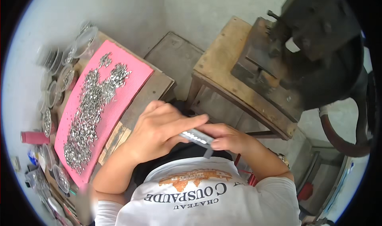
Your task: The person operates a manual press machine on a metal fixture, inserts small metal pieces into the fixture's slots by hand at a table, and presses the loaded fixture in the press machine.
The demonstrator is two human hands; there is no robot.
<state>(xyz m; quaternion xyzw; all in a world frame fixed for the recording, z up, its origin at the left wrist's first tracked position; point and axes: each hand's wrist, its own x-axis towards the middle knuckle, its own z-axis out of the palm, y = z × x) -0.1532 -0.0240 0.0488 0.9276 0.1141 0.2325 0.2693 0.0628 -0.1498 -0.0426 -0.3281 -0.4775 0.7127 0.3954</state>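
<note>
Grey bar (197, 138) is being gripped near one end, over the lap (183, 151), by the right hand (230, 138); its other end is being covered by the left hand (156, 127), whose hold cannot be told; control is probably being best served by firm, level support

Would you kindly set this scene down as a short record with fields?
Right hand: holds the grey bar, thumb on it
Left hand: at the bar's other end, index finger extended; grip unclear
Bar's face: bright spots in a row, too blurred to identify
Pink mat: at left, bearing many small shiny pieces
Along mat: round tubs
Right side: dark machine on wooden stand
</note>
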